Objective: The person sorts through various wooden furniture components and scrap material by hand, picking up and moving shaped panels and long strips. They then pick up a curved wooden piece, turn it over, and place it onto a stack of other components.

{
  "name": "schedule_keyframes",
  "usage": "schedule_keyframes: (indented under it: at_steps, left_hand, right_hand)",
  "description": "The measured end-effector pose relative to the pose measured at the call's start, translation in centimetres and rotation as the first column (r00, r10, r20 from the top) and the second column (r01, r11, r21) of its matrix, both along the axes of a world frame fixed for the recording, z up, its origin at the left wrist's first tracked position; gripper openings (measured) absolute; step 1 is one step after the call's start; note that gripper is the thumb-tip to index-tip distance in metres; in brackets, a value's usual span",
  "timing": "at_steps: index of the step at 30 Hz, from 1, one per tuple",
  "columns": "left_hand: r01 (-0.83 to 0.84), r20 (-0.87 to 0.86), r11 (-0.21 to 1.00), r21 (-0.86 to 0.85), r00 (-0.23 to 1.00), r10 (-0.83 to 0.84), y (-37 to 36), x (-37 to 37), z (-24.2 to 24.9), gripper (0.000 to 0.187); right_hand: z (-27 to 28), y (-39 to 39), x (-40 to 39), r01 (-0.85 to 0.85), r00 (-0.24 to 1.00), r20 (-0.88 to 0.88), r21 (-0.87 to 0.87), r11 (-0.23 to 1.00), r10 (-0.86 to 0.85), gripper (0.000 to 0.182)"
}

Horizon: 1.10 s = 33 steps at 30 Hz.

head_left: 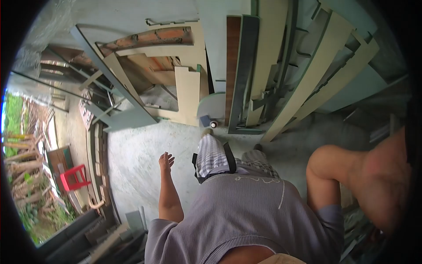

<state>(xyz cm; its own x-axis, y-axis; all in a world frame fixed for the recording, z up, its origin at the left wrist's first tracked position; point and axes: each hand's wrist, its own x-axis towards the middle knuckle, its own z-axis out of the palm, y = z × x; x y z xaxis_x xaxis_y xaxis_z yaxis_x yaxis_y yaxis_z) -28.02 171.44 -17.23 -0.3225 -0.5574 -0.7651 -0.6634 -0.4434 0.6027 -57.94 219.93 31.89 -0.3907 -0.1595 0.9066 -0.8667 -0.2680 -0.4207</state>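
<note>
- Left hand [166, 161]: out in the air over the pale floor [136, 163], off to the left side of the body. Grip looks wide and loose, fingers apart, palm bare.
- Right hand [387, 193]: way up close to the camera at the right edge, elbow bent sharply. It's big, blurry and partly in the dark rim, so I can't tell if that grip is wide, narrow or on something.
- Nearest stuff to the left hand is the cut-out panel [188, 99], a cream piece with a big opening in it, standing up against the wall. The hand is apart from it.
- Just right of that there's a dark brown board [233, 66], then a blue-grey board [244, 75] right beside it, both upright.
- Further right, a long cream board [310, 83] leans at a slant, with more strips around it.
- By the feet, a small round container [213, 124] with a whitish top sits near a grey round-edged piece [212, 107]. Can't make out what it is.
- Person's wearing a ribbed grey shirt [250, 198] and checked trousers [211, 152], with a black strap [229, 158] hanging over them.
- Over on the left, a red plastic stool [74, 177] is by the opening to outside, greenery [15, 112] beyond it.
</note>
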Motion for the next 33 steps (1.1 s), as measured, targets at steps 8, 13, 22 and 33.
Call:
schedule_keyframes:
  at_steps: [8, 13, 22, 33]
  left_hand:
    - [-0.059, 0.135, 0.983, 0.176, 0.99, 0.035, 28.5, 18.4, -4.8, 0.041]
    - [0.325, 0.144, 0.941, 0.092, 0.931, -0.335, 34.3, 28.4, -5.5, 0.051]
    - [-0.372, 0.02, 0.927, 0.054, 0.928, 0.372, 41.0, 35.5, 1.1, 0.053]
    - [-0.541, 0.062, 0.838, -0.069, 0.836, 0.545, 54.6, 26.2, 10.6, 0.045]
  right_hand:
    - [0.8, 8.5, -0.5, -0.06, 0.998, 0.002, -0.061, 0.996, 0.06, 0.053]
    - [-6.4, 12.1, -9.6, 0.711, 0.699, -0.099, 0.204, 0.673, -0.708, 0.055]
    - [-25.2, 18.1, -23.7, 0.326, 0.258, 0.825, 0.416, 0.849, -0.503, 0.097]
    - [-31.3, 23.7, -28.1, -0.182, 0.258, 0.95, 0.224, 0.957, -0.173, 0.095]
